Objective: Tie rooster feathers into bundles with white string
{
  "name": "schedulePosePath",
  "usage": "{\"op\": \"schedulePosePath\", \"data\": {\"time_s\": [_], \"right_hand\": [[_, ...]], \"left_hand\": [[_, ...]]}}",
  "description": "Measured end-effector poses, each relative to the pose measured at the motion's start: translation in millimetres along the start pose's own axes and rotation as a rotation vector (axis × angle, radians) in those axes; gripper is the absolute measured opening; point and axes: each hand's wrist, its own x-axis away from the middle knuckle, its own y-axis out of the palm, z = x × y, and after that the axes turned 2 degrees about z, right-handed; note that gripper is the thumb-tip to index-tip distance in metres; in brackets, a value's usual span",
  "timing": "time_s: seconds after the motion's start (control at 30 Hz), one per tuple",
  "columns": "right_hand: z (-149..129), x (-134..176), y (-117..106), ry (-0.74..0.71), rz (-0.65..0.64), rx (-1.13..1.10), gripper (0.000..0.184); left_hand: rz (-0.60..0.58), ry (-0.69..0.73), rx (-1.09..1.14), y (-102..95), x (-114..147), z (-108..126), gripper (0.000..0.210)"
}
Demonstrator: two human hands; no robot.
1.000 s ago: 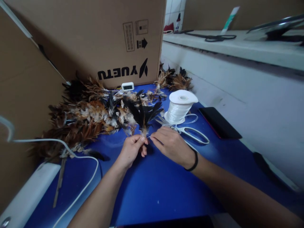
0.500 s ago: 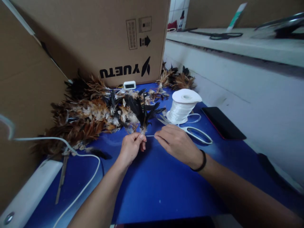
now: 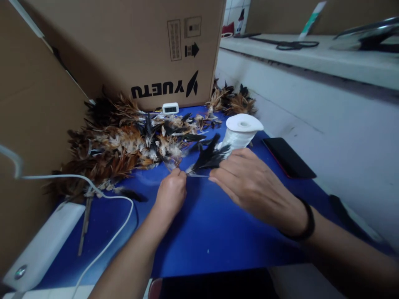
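Observation:
My left hand [image 3: 171,191] is closed in a pinch on the pale base of a bunch of black feathers [image 3: 207,157]. The bunch tilts to the right, its dark tips reaching toward my other hand. A thin white ribbon [image 3: 199,175] runs taut from the base to my right hand [image 3: 246,176], whose fingers are closed on it. Just behind the right hand stands a spool of white ribbon [image 3: 238,135]. Many brown, black and white feathers [image 3: 115,145] lie heaped to the left and behind.
A large cardboard box [image 3: 140,50] stands behind the blue table [image 3: 199,241]. A phone [image 3: 289,158] lies at the right beside the wall. A small white digital display [image 3: 170,108] sits at the back. At left are a white power strip [image 3: 45,245] and its cable [image 3: 115,238].
The feather bunch has tipped from upright to the right. My left hand has rolled over, and my right hand has come nearer the camera, now covering the scissors.

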Motion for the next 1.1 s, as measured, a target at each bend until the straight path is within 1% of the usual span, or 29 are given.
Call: {"op": "schedulePosePath", "data": {"time_s": [0.1, 0.2, 0.23, 0.27, 0.37, 0.43, 0.5, 0.6, 0.67, 0.7, 0.77, 0.83, 0.87, 0.93, 1.0, 1.03, 1.1], "right_hand": [[6.9, -13.7, -16.0, -0.073, -0.065, -0.020, 0.028], [21.6, -34.0, -28.0, -0.111, -0.147, -0.118, 0.025], [29.1, -40.8, -29.7, -0.094, -0.185, -0.178, 0.023], [37.8, -46.8, -29.9, -0.065, -0.224, -0.285, 0.023], [65.9, -56.0, -21.8, 0.087, -0.272, -0.602, 0.022], [80.6, -53.0, -12.1, 0.197, -0.351, -0.782, 0.022], [88.3, -43.8, -3.2, 0.368, -0.387, -1.037, 0.024], [88.8, -25.5, 3.8, 0.616, -0.307, -1.431, 0.024], [85.3, -14.7, 4.9, 0.705, -0.239, -1.556, 0.023], [83.0, -10.1, 5.2, 0.737, -0.212, -1.571, 0.021], [77.6, -2.3, 6.9, 0.793, -0.197, -1.522, 0.016], [71.1, 5.1, 10.5, 0.811, -0.238, -1.387, 0.012], [67.4, 8.9, 12.6, 0.788, -0.286, -1.306, 0.013], [59.5, 16.6, 16.6, 0.681, -0.424, -1.171, 0.019], [50.9, 23.2, 19.5, 0.549, -0.542, -1.109, 0.021], [46.5, 25.4, 20.7, 0.481, -0.564, -1.098, 0.021], [37.4, 27.1, 23.4, 0.355, -0.527, -1.120, 0.017]], "left_hand": [[-0.090, 0.050, -0.035, -8.6, 2.4, 4.6, 0.024], [-0.169, 0.161, 0.096, -19.3, 4.7, 8.6, 0.021], [-0.197, 0.198, 0.151, -23.1, 5.5, 9.8, 0.020], [-0.228, 0.233, 0.191, -26.8, 6.3, 11.1, 0.020], [-0.279, 0.304, 0.231, -35.2, 8.1, 12.9, 0.022], [-0.274, 0.358, 0.293, -37.9, 8.3, 11.5, 0.026], [-0.261, 0.415, 0.404, -39.0, 7.4, 8.1, 0.028], [-0.253, 0.441, 0.531, -39.6, 5.0, 2.1, 0.028], [-0.260, 0.419, 0.596, -40.5, 4.0, -0.9, 0.029], [-0.269, 0.395, 0.638, -41.0, 3.9, -1.9, 0.030], [-0.269, 0.316, 0.751, -42.1, 4.3, -3.6, 0.035], [-0.219, 0.228, 0.860, -42.7, 4.6, -5.3, 0.041], [-0.181, 0.191, 0.896, -42.9, 4.4, -6.2, 0.042], [-0.111, 0.145, 0.934, -42.8, 3.1, -7.7, 0.042], [-0.078, 0.115, 0.947, -42.6, 1.4, -8.0, 0.041], [-0.075, 0.106, 0.949, -42.5, 0.7, -7.6, 0.041], [-0.090, 0.100, 0.947, -42.3, -0.1, -6.0, 0.042]]}}
